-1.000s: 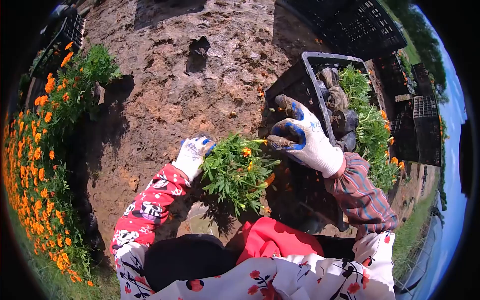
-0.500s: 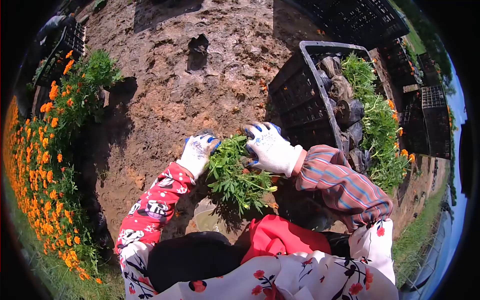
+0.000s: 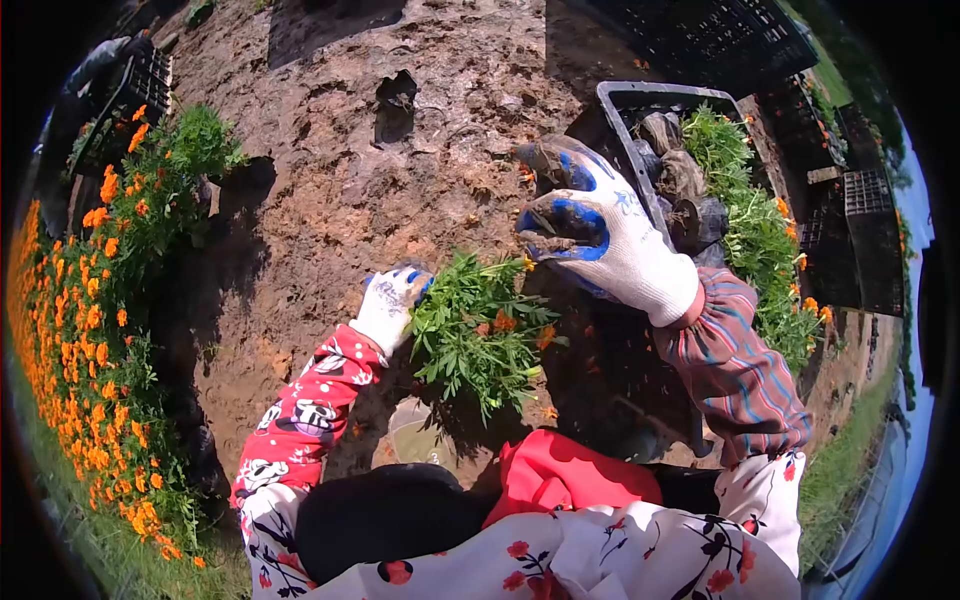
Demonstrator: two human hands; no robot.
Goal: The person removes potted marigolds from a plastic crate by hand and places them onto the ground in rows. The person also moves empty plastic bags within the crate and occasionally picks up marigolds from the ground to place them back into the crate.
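Note:
A leafy bunch of marigold plants (image 3: 478, 340) with a few orange blooms is low in front of me, leaning toward my knees. My left hand (image 3: 395, 303), in a white glove with blue, muddy fingertips, is closed at the bunch's left edge; leaves partly hide its grip. Raised to the right of the bunch is my right hand (image 3: 605, 225), gloved alike. Its muddy fingers are bent but apart from the thumb, and nothing shows between them. Beneath that hand and forearm stands a black plastic crate (image 3: 625, 92), holding dark-bagged marigolds (image 3: 740, 225).
Lumpy brown soil (image 3: 340, 200) stretches ahead, with a dark hole (image 3: 396, 105) in it. Rows of orange marigolds (image 3: 100, 350) line the left side. More black crates (image 3: 870, 240) stand at the right and upper right. Another person (image 3: 100, 60) is at the upper left.
My right hand has let go of the bunch and moved up and to the right, its fingers now apart. More orange blooms show. My left hand has stayed by the plants.

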